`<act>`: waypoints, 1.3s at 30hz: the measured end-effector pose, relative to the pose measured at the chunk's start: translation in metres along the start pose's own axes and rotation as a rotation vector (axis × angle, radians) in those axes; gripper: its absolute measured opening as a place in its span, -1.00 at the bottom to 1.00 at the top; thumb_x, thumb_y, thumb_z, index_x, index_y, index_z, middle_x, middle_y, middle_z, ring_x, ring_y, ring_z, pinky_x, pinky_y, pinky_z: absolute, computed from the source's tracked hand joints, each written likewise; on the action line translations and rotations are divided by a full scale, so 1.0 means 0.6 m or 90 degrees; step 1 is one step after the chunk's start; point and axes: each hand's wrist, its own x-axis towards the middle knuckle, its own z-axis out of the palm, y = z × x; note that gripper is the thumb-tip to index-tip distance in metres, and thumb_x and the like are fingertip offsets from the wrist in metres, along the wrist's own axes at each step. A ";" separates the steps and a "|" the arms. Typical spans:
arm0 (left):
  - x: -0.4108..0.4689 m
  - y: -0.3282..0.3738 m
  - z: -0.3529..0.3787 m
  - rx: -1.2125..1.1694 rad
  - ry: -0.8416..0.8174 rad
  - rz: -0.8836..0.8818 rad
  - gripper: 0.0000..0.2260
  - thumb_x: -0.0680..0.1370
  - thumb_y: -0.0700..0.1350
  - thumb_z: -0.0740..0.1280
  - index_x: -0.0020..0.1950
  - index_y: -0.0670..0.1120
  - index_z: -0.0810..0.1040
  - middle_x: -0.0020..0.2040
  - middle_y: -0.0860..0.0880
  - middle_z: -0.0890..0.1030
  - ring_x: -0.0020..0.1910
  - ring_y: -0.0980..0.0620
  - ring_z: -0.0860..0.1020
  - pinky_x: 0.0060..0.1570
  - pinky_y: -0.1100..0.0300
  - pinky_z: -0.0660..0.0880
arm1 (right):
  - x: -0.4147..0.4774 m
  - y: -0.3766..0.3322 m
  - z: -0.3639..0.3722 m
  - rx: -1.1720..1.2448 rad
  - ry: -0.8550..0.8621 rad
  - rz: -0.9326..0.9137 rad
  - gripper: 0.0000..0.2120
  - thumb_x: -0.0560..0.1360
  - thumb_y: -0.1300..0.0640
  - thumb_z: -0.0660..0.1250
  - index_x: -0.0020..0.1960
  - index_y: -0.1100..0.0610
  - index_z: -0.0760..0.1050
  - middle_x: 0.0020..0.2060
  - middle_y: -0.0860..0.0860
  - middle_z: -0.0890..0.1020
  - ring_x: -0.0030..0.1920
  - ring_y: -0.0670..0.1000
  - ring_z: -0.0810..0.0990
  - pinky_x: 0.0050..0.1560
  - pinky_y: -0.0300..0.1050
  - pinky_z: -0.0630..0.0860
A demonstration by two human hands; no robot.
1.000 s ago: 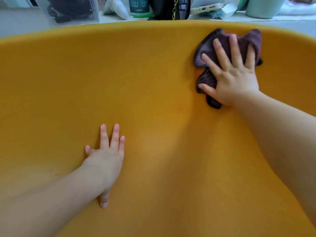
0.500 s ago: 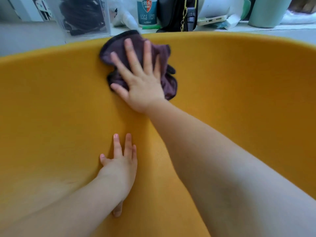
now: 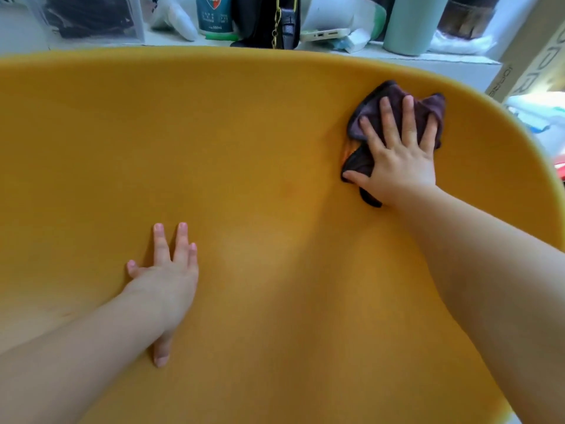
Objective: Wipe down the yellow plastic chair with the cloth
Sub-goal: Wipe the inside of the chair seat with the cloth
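Broadly, the yellow plastic chair (image 3: pixel 260 148) fills nearly the whole view, its smooth curved shell running under both hands and rising to a rounded rim beyond the fingertips. Past that rim lies a white bench (image 3: pixel 458 61) crowded with things, and a cardboard box (image 3: pixel 526 56) stands off to the right of the right hand's fingers.

The right hand (image 3: pixel 400 166) lies flat on the shell just below the rim. Its fingers (image 3: pixel 388 117) are spread and straight, pressing a dark purple cloth (image 3: pixel 432 107) against the plastic rather than gripping it. The crumpled cloth shows beyond and between those fingers and under the thumb, with a small tail poking out below the palm. Its far corner lies near the rim; whether it touches the rim I cannot tell.

The left hand (image 3: pixel 168 280) rests palm down on bare plastic. Its fingers (image 3: pixel 180 243) are straight and relaxed, holding nothing, and it lies well apart from the cloth. A wide bare stretch of shell lies between the two hands and on to the left of the left fingers.

On the bench beyond the fingertips stand a clear plastic box (image 3: pixel 91 16), a mint-green tumbler (image 3: pixel 408 22), a black bag with a gold chain (image 3: pixel 266 19), a sanitizer bottle (image 3: pixel 214 13) and a phone (image 3: pixel 324 34).
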 end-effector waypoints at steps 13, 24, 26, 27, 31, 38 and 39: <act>-0.041 -0.006 0.011 -0.044 0.091 0.046 0.47 0.08 0.39 0.59 0.60 -0.08 -0.36 0.51 -0.19 -0.54 0.55 -0.37 -0.32 0.42 -0.23 0.34 | -0.359 0.013 -0.060 -0.023 -0.473 -0.271 -0.30 0.57 -0.45 -0.17 0.62 -0.24 -0.27 0.63 -0.09 -0.30 0.59 0.08 -0.42 0.56 0.25 -0.34; -0.114 0.159 0.081 -0.275 0.168 0.228 0.13 0.25 0.55 0.34 0.65 0.08 -0.02 0.65 0.03 -0.17 0.63 -0.07 -0.11 0.53 -0.21 0.14 | -0.344 0.059 -0.071 -0.088 -0.353 -0.012 -0.20 0.56 -0.43 -0.10 0.67 -0.08 -0.16 0.64 0.09 -0.25 0.60 0.23 -0.37 0.51 0.34 -0.39; -0.123 0.154 0.086 -0.283 0.178 0.199 0.11 0.23 0.55 0.35 0.63 0.08 0.06 0.66 0.02 -0.08 0.62 -0.07 -0.04 0.51 -0.15 0.20 | -0.404 -0.045 -0.062 0.048 -0.425 -0.037 -0.22 0.57 -0.43 -0.12 0.66 -0.09 -0.18 0.64 0.05 -0.26 0.60 0.23 -0.37 0.50 0.37 -0.38; -0.126 0.151 0.087 -0.280 0.183 0.187 0.09 0.24 0.56 0.34 0.63 0.08 0.09 0.65 0.02 -0.04 0.61 -0.07 0.00 0.49 -0.14 0.23 | -0.427 -0.094 -0.067 0.111 -0.453 -0.053 -0.23 0.58 -0.42 -0.11 0.66 -0.09 -0.20 0.64 0.03 -0.26 0.60 0.23 -0.38 0.50 0.37 -0.37; -0.141 0.135 0.096 -0.255 0.208 0.145 0.03 0.23 0.60 0.28 0.58 0.09 0.21 0.61 0.02 0.12 0.56 -0.09 0.11 0.42 -0.12 0.30 | -0.503 -0.207 -0.126 0.246 -0.522 -0.219 -0.26 0.60 -0.40 -0.11 0.65 -0.13 -0.24 0.64 -0.04 -0.29 0.59 0.16 -0.43 0.53 0.31 -0.38; -0.158 0.108 0.129 -0.205 0.197 0.106 -0.05 0.30 0.61 0.19 0.55 0.11 0.22 0.60 -0.06 0.12 0.56 -0.18 0.09 0.42 -0.27 0.23 | -0.408 0.011 -0.087 -0.055 -0.438 -0.106 -0.19 0.45 -0.49 -0.34 0.64 -0.22 -0.17 0.65 -0.05 -0.20 0.63 0.14 -0.30 0.55 0.29 -0.26; -0.161 0.101 0.132 -0.195 0.198 0.099 -0.07 0.30 0.60 0.20 0.54 0.10 0.24 0.59 -0.06 0.13 0.55 -0.18 0.10 0.41 -0.27 0.24 | -0.380 0.034 -0.076 -0.104 -0.432 -0.054 -0.22 0.51 -0.48 -0.28 0.65 -0.19 -0.18 0.65 -0.02 -0.23 0.61 0.18 -0.34 0.54 0.33 -0.28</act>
